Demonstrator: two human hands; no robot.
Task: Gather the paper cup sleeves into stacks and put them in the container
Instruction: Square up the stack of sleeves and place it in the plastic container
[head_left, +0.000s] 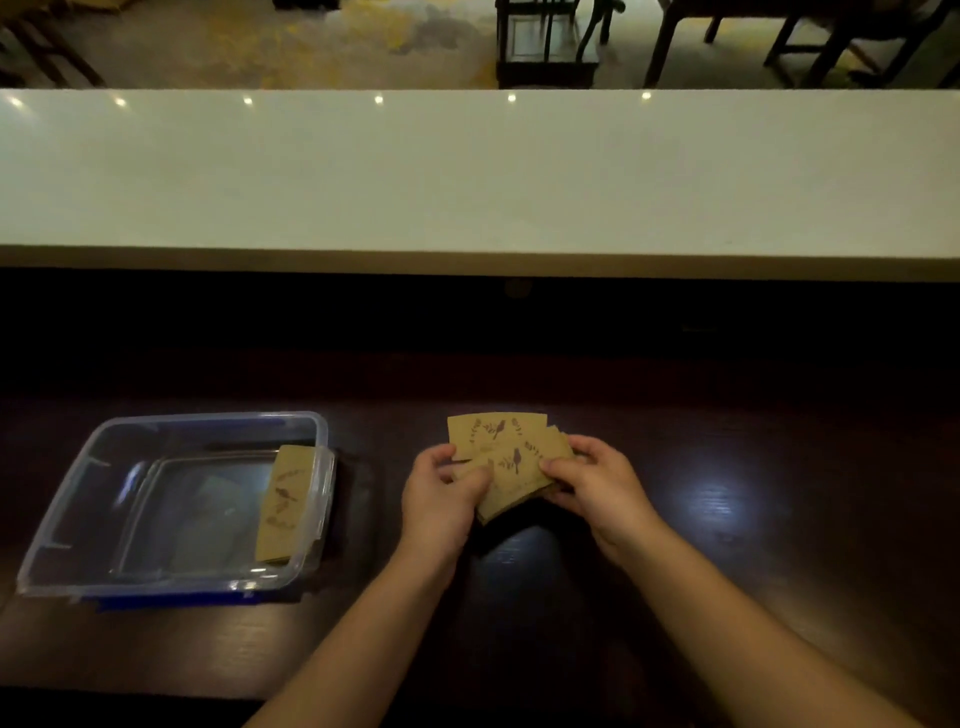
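Both your left hand (441, 499) and right hand (597, 480) pinch the fanned paper cup sleeves (511, 465), right of the container (317, 540); square their edges flush before carrying them over.

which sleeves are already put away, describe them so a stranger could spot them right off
Find the clear plastic container with blue trim on the dark table, left of the hands. Inside, against its right wall, leans a small stack of brown sleeves printed with a bird. Unlike the fanned sleeves held by the left hand and right hand, nothing touches it.
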